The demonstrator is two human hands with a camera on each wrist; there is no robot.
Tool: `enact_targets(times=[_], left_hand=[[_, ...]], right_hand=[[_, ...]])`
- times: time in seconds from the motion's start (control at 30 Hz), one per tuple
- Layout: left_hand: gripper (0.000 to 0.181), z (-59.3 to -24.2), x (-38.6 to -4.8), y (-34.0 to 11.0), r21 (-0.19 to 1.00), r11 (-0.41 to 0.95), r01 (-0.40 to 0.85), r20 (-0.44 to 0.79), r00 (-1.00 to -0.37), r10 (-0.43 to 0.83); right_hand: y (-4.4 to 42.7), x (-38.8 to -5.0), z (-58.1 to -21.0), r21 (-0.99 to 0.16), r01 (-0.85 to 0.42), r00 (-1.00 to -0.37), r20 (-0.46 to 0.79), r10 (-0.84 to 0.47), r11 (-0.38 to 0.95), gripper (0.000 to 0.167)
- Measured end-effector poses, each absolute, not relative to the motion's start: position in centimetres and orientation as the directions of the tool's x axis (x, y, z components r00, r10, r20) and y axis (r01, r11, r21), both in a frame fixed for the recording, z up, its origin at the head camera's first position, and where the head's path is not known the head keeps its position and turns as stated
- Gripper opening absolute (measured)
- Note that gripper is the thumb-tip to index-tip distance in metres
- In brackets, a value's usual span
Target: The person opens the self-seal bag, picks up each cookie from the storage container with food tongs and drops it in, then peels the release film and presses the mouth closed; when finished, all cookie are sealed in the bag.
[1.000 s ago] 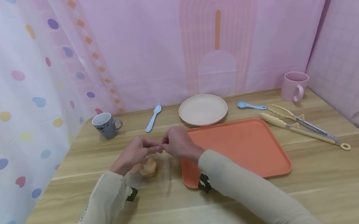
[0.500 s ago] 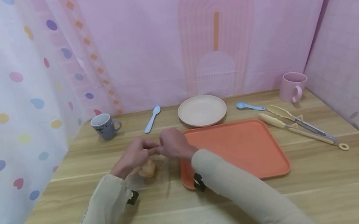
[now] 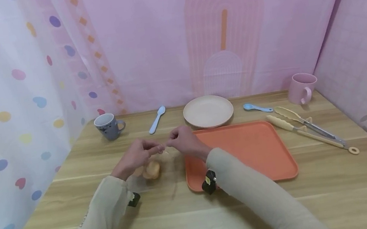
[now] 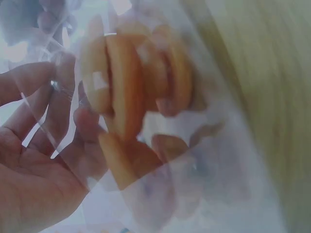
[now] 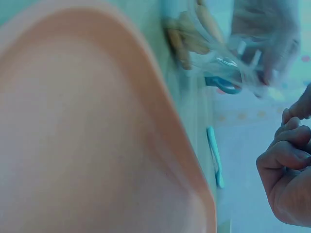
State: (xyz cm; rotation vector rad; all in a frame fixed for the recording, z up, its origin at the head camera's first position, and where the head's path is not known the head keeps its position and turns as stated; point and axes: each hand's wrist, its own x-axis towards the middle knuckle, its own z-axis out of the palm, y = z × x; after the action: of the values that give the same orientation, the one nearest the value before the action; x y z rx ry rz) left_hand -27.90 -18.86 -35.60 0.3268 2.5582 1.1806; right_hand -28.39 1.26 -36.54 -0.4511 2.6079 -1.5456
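Note:
A clear plastic bag (image 4: 228, 174) with several golden-brown, bread-like pieces (image 3: 152, 170) in it hangs or stands under my left hand (image 3: 135, 156), left of the orange tray. The thumb and fingertips of that hand pinch the bag's upper edge. Just right of them is my right hand (image 3: 185, 142), over the tray's left edge, a small gap from the left fingertips. Its fingers curl in and the thumb meets the forefinger in the right wrist view; whether clear film lies between them I cannot tell. Through the film, the left wrist view shows the pieces close up.
The orange tray (image 3: 245, 156) lies right of the bag. Behind it stand a grey mug (image 3: 108, 128), a pale blue spoon (image 3: 157, 119), a beige plate (image 3: 208, 111), a blue spoon (image 3: 257, 108) and a pink mug (image 3: 301, 88). Tongs (image 3: 312, 129) lie at the right. Curtains bound the table.
Earlier both hands' fingertips met at the bag's top edge. Now the right hand has drawn slightly right and up, leaving a small gap. The left hand stays nearly in place.

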Motion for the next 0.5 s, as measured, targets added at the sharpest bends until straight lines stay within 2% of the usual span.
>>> enact_targets(times=[0.1,0.2,0.4,0.5], left_hand=[[0.034,-35.8,-27.9,-19.2,0.775,0.631,0.041,-0.184,-0.94,0.286],[0.035,-35.9,-27.8,-19.4,0.769,0.639,0.015,-0.2,-0.944,0.264],[0.033,-35.8,-28.0,-18.9,0.763,0.646,0.024,-0.204,-0.939,0.276],[0.031,-35.8,-28.1,-18.8,0.759,0.651,0.019,-0.207,-0.941,0.268]], right_hand=[[1.8,-28.3,-36.3,-0.888,-0.203,-0.959,0.096,-0.265,0.412,0.013],[2.2,-28.1,-36.1,-0.852,-0.259,-0.948,0.134,-0.289,0.456,0.012],[1.9,-27.0,-35.8,-0.655,-0.516,-0.851,0.317,-0.419,0.553,0.008],[1.6,-26.7,-35.8,-0.591,-0.564,-0.824,0.359,-0.438,0.577,0.007]])
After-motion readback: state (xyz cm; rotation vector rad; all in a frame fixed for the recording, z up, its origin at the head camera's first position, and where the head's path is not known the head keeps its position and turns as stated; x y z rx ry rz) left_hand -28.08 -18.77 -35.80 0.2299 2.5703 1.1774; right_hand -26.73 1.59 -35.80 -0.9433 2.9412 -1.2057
